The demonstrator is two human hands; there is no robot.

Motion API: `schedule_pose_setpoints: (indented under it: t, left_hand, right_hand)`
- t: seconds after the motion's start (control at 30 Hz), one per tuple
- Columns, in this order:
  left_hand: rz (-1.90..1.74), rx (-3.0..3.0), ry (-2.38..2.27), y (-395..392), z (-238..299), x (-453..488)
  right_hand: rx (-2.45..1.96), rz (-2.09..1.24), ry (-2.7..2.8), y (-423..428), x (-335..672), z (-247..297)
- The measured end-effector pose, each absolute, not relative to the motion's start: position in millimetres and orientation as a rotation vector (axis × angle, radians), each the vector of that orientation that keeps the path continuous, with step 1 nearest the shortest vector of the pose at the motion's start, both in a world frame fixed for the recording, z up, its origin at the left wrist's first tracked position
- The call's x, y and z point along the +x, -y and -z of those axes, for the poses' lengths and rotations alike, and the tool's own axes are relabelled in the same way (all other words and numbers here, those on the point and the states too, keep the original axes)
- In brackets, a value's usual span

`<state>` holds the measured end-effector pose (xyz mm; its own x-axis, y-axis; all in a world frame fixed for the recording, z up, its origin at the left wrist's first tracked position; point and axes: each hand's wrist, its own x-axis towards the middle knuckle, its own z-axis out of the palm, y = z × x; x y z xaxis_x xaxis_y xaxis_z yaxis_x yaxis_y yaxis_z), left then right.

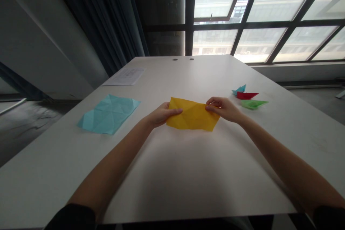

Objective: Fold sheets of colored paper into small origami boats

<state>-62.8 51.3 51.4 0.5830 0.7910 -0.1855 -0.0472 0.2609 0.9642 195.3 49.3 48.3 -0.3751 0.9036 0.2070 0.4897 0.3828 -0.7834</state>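
A creased sheet of yellow paper (192,116) is held up just above the white table, its lower edge uneven. My left hand (163,113) pinches its left side, thumb lying across the front and the other fingers behind it. At the upper right corner my right hand (222,108) grips the sheet between thumb and curled fingers. Close beyond the right hand lie three small folded paper boats: a blue one (239,90), a red one (247,96) and a green one (253,104). The fingers behind the yellow paper are hidden.
A light blue sheet of paper (107,115) with fold creases rests on the table (172,179) to the left. Farther back at the left edge lies a white printed sheet (125,76). Dark curtains (107,14) and large windows (218,39) stand beyond the table.
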Motion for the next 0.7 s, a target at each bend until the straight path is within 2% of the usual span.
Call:
schedule_pose_setpoints:
  t: [0.27, 0.5, 0.7]
  left_hand:
    - [-0.698, 0.991, -0.553, -44.1, -39.2, -58.0]
    - [-0.633, 0.925, -0.582, -38.7, -41.9, -57.6]
    - [-0.574, 0.881, -0.415, -46.7, -30.8, -68.4]
  right_hand:
    - [-1.145, -0.711, 2.094, -39.8, 183.1, -53.6]
    - [-1.069, -0.627, 2.103, -33.7, 178.0, -53.1]
    - [-0.842, -0.528, 2.171, -28.5, 177.6, -55.5]
